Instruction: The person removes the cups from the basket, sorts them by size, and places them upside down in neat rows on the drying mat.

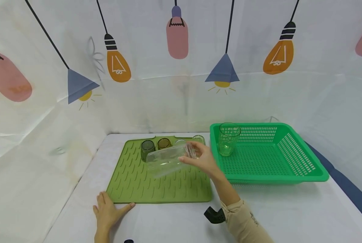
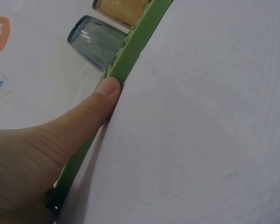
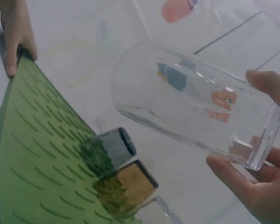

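Observation:
My right hand (image 1: 200, 158) grips a tall clear drinking glass (image 1: 165, 161) by its thick base, tilted on its side with the mouth to the left, above the green drying mat (image 1: 156, 192). In the right wrist view the fingers and thumb close round the glass (image 3: 177, 102) near its base. My left hand (image 1: 106, 212) rests at the mat's front left corner, fingers spread, thumb (image 2: 90, 105) along the front edge. On the mat's back part stand a grey glass (image 1: 147, 150), an amber glass (image 1: 164, 143) and clear glasses, upside down and partly hidden.
A green plastic basket (image 1: 308, 177) stands to the right of the mat, with one tall clear glass (image 1: 229, 140) upright at its left end. A black curved object (image 1: 215, 216) is by my right sleeve. A patterned white sheet (image 1: 156, 101) hangs behind the table.

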{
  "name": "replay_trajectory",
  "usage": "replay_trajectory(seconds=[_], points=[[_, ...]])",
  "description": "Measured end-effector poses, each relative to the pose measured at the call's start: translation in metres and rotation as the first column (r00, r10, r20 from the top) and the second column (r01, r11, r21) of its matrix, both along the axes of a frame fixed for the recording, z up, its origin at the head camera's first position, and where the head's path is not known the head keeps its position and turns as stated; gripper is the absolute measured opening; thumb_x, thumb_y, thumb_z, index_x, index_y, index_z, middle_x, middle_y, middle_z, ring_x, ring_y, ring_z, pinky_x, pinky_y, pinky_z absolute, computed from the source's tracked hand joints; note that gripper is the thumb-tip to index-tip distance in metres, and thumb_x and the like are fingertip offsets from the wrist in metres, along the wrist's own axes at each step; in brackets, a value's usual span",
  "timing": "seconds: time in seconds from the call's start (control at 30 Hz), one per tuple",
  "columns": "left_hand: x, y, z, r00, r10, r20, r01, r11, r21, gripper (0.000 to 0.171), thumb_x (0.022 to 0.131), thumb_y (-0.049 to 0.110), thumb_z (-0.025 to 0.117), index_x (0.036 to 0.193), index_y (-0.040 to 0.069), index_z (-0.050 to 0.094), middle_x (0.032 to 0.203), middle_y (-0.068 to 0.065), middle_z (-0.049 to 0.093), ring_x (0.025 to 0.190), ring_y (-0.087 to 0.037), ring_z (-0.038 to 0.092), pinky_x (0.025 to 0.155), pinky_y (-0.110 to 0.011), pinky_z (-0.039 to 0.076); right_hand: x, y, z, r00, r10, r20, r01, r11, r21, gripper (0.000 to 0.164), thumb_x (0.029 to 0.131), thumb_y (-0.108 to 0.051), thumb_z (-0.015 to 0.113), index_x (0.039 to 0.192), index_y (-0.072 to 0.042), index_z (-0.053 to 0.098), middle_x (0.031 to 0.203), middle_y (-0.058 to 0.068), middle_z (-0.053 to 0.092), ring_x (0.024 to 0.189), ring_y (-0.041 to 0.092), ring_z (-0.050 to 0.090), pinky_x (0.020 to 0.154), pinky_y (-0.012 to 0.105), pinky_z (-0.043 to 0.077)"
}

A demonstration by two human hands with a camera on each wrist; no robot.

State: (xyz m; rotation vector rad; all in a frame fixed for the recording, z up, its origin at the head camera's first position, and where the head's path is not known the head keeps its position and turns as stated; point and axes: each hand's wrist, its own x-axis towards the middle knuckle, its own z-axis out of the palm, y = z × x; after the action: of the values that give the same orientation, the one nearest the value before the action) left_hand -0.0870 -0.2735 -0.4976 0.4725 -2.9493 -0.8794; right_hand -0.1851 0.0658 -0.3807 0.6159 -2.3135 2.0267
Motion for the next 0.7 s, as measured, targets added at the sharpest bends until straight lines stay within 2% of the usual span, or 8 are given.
replay_trajectory(seconds=[0.27,0.43,0.57,0.7], points=[[0.0,0.0,-0.001,1.0,0.005,-0.012,-0.005,1.0,-0.001,0.135,0.064,0.05,0.08,0.136,-0.025,-0.006,0.141,-0.048,-0.002,0.133,-0.057,-0.003,0.104,-0.07,-0.006,-0.017,-0.033,-0.008,1.0,0.01,-0.027,-0.009,0.999,0.053,0.06,0.074,-0.026,0.079,0.127,-0.01,0.056,0.12,0.008,0.059,0.1,0.025,0.06,0.08,0.038,0.054],[0.001,0.0,-0.001,1.0,0.01,-0.017,-0.01,1.0,-0.006,0.133,0.065,0.05,0.08,0.136,-0.025,-0.004,0.141,-0.048,-0.001,0.134,-0.057,-0.003,0.104,-0.07,-0.005,-0.026,-0.052,-0.017,0.999,0.041,-0.022,-0.04,0.997,0.063,0.065,0.074,-0.03,0.079,0.13,-0.008,0.053,0.127,0.009,0.054,0.111,0.026,0.054,0.09,0.043,0.049],[0.002,0.0,0.0,1.0,0.011,-0.016,-0.011,1.0,-0.001,0.133,0.065,0.049,0.08,0.136,-0.025,-0.004,0.142,-0.047,-0.001,0.134,-0.057,-0.003,0.104,-0.07,-0.006,-0.028,-0.066,-0.022,0.998,0.052,-0.033,-0.049,0.995,0.083,0.07,0.074,-0.033,0.079,0.133,-0.007,0.051,0.133,0.011,0.051,0.122,0.029,0.048,0.098,0.046,0.045],[0.001,0.0,0.0,1.0,0.012,-0.006,-0.012,1.0,0.007,0.134,0.065,0.049,0.08,0.136,-0.025,-0.005,0.142,-0.047,-0.002,0.134,-0.057,-0.003,0.105,-0.07,-0.006,-0.027,-0.08,-0.028,0.997,0.058,-0.043,-0.052,0.991,0.121,0.073,0.075,-0.031,0.079,0.135,-0.005,0.048,0.135,0.012,0.05,0.121,0.029,0.049,0.095,0.044,0.047]])
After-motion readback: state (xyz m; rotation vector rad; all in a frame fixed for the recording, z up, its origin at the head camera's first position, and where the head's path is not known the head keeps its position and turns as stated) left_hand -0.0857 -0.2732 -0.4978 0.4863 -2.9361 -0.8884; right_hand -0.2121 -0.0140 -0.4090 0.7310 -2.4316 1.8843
